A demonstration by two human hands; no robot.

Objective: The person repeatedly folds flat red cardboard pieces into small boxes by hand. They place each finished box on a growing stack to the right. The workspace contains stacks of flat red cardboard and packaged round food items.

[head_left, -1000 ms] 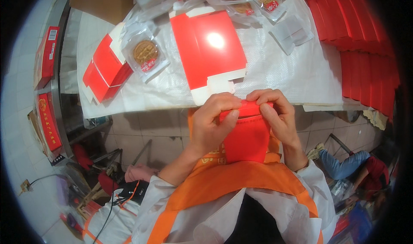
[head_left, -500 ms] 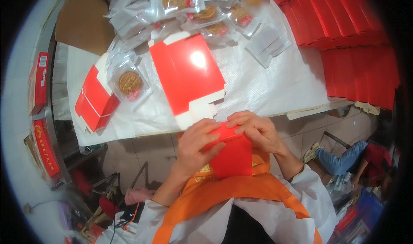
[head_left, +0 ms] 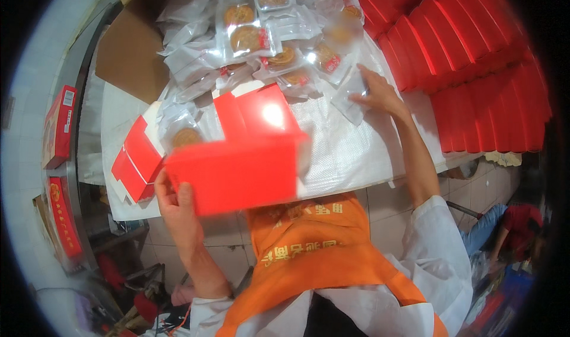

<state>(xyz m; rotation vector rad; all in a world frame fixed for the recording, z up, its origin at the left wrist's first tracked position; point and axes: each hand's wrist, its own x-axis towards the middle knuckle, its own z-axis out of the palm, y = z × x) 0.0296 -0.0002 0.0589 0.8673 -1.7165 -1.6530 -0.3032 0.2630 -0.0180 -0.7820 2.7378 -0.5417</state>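
Observation:
My left hand (head_left: 178, 209) grips the left end of a red cardboard box (head_left: 237, 173), thumb on its near face. The box is blurred and hangs over the table's front edge, partly covering a flat red carton (head_left: 255, 108). Farther right, my right hand (head_left: 383, 93) has its thumb and fingers around the edge of a sealed plastic packet (head_left: 347, 102), whose contents I cannot make out. Left of that hand lies a heap of clear-wrapped round pastries (head_left: 246, 38). One wrapped pastry (head_left: 187, 137) sits just behind the held box, partly hidden.
Rows of red boxes (head_left: 475, 108) stand along the right side. A folded red carton (head_left: 138, 159) lies at the table's left, before a brown cardboard box (head_left: 133, 55). White woven sheeting (head_left: 332, 153) covers the table. At the lower right, another person (head_left: 516, 227) is partly visible.
My hands have parted. The left has carried the red box forward and left from in front of my apron. My right hand has let go of it and reached forward to the packet.

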